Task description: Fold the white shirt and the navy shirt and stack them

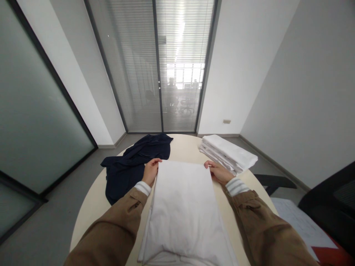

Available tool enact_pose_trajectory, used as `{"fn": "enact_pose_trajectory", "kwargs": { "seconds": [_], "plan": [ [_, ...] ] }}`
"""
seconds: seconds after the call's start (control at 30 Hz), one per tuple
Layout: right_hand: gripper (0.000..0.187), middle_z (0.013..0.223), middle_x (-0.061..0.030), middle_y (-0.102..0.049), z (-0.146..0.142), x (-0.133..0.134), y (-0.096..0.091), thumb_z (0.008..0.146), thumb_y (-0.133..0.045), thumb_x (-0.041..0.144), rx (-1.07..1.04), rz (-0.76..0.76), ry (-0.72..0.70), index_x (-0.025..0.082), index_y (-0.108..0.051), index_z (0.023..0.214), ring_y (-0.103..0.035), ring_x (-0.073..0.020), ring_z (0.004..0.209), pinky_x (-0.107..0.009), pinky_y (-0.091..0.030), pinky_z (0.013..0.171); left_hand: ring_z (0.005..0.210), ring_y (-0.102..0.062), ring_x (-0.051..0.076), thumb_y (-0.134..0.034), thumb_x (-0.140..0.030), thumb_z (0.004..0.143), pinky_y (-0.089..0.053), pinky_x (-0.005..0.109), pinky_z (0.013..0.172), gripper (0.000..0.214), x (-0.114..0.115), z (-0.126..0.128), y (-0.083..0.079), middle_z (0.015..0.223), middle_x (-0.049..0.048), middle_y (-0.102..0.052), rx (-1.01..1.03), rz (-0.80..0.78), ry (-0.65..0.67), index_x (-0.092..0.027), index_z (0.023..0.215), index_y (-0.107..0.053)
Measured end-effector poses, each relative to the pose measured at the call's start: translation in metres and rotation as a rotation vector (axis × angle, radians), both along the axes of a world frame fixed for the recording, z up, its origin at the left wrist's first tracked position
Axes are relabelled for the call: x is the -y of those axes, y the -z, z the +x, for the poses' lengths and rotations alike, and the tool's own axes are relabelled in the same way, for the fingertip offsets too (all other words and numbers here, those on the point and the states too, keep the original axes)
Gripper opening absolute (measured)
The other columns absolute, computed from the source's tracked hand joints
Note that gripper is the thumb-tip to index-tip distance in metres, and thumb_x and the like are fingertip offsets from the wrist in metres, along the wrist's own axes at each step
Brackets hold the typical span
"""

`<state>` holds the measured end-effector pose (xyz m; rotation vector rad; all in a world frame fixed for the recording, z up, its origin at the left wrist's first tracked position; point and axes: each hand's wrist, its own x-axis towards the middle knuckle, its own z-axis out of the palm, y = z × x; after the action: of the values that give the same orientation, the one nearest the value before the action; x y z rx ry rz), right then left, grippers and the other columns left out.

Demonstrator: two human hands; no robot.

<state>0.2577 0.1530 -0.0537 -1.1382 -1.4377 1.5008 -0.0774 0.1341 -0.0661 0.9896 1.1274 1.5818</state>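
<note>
A white folded cloth garment (183, 207) lies lengthwise on the round table in front of me, its near end running toward the bottom edge of the view. My left hand (151, 170) pinches its far left corner between thumb and fingers. At the far right corner, my right hand (219, 172) grips the fabric the same way. The far edge between both hands is straight, while the near part is wrinkled and bunched. Beside my left hand lies a crumpled navy blue garment (133, 162). Beyond my right hand sits a stack of folded white cloths (227, 151).
The cream round table (91, 207) carries all the cloth. At the right stand a black chair (332, 195) and papers (299, 218) with something red below them. Behind the table are a glass partition with blinds (180, 74) and a white wall (238, 66).
</note>
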Motion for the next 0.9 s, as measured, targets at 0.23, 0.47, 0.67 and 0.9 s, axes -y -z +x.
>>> {"fn": "enact_pose_trajectory", "kwargs": {
  "seconds": [0.23,0.47,0.67,0.9],
  "plan": [
    [0.020,0.060,0.0047,-0.055,-0.004,0.004,-0.005,0.071,-0.065,0.039,-0.144,-0.170,0.070,0.022,-0.056,0.078,-0.049,-0.0097,0.050,-0.021,-0.035,0.045,0.078,-0.069,0.017,-0.065,-0.026,0.075,-0.054,0.025,0.072,0.015,0.003,0.003,-0.009,0.086,0.0057,-0.074,0.157,-0.008,0.034,-0.017,0.087,-0.067],
    [0.033,0.073,0.0029,-0.068,-0.005,0.006,-0.002,0.073,-0.073,0.042,-0.074,0.048,0.197,0.024,-0.065,0.099,-0.062,-0.0154,0.067,-0.027,-0.049,0.062,0.079,-0.072,0.020,-0.073,-0.017,0.079,-0.057,0.032,0.080,0.027,0.008,0.009,-0.014,0.095,0.0131,-0.076,0.233,-0.187,0.127,-0.011,0.105,-0.067],
    [0.038,0.086,-0.0025,-0.075,-0.015,0.014,-0.013,0.075,-0.077,0.036,-0.205,-0.083,0.177,0.024,-0.064,0.108,-0.070,-0.0192,0.076,-0.032,-0.057,0.074,0.098,-0.071,0.020,-0.071,-0.015,0.082,-0.054,0.036,0.095,0.028,0.007,0.010,-0.019,0.119,0.0130,-0.072,0.324,-0.127,0.094,-0.016,0.109,-0.063],
    [0.047,0.114,-0.0100,-0.074,-0.030,0.032,-0.016,0.073,-0.079,0.042,-0.257,-0.045,-0.083,0.023,-0.061,0.112,-0.072,-0.0286,0.098,-0.045,-0.057,0.088,0.108,-0.069,0.024,-0.071,-0.022,0.082,-0.055,0.037,0.096,0.034,0.015,0.005,-0.030,0.118,0.0129,-0.072,0.334,-0.082,0.108,-0.015,0.114,-0.061]
  ]
}}
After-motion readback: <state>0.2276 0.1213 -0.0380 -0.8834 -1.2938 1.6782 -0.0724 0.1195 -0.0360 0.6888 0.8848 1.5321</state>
